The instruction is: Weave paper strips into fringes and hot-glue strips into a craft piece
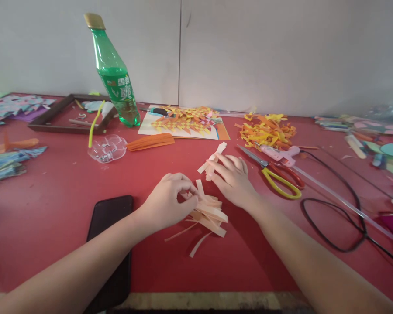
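A loose pile of pale peach paper strips (209,216) lies on the red table (59,196) in front of me. My left hand (168,200) is curled over the pile's left end, its fingers pinched on several strips. My right hand (233,176) lies just beyond the pile with its fingers stretched out, the fingertips resting on a few more peach strips (212,160). A black phone (109,244) lies under my left forearm.
Yellow-handled scissors (275,174) and a pink glue gun (280,153) with a black cord (340,218) lie to the right. Behind are orange and yellow paper scraps (268,128), a woven paper sheet (183,122), a green bottle (116,78), a wooden frame (68,113) and a clear plastic dish (107,148).
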`<state>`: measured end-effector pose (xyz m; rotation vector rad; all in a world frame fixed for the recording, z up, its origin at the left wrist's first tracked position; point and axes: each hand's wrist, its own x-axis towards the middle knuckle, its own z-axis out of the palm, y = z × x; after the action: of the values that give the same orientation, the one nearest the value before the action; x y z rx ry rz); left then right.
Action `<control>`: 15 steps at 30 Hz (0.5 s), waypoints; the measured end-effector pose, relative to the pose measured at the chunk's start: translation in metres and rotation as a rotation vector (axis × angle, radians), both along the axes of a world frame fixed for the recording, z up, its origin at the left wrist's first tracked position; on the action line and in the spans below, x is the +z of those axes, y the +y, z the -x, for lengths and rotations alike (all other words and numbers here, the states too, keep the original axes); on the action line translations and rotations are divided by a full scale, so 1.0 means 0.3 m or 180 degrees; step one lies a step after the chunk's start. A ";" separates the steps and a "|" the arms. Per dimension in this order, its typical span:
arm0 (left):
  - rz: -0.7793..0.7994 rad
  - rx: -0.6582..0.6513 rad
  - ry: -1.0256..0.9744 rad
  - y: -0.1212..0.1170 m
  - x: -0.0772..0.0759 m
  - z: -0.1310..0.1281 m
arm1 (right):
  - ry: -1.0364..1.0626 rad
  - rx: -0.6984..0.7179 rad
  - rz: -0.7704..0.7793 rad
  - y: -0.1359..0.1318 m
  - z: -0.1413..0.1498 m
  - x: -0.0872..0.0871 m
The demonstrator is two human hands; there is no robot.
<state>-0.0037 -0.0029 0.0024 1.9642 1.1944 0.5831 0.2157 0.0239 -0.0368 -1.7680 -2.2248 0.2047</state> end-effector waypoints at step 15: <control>-0.0106 0.0359 -0.0109 0.003 0.004 -0.008 | 0.0015 0.0077 -0.0062 -0.015 0.007 0.014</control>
<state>-0.0013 -0.0020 0.0037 1.9158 1.2880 0.6958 0.2135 0.0194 -0.0325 -1.7295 -2.2381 0.1915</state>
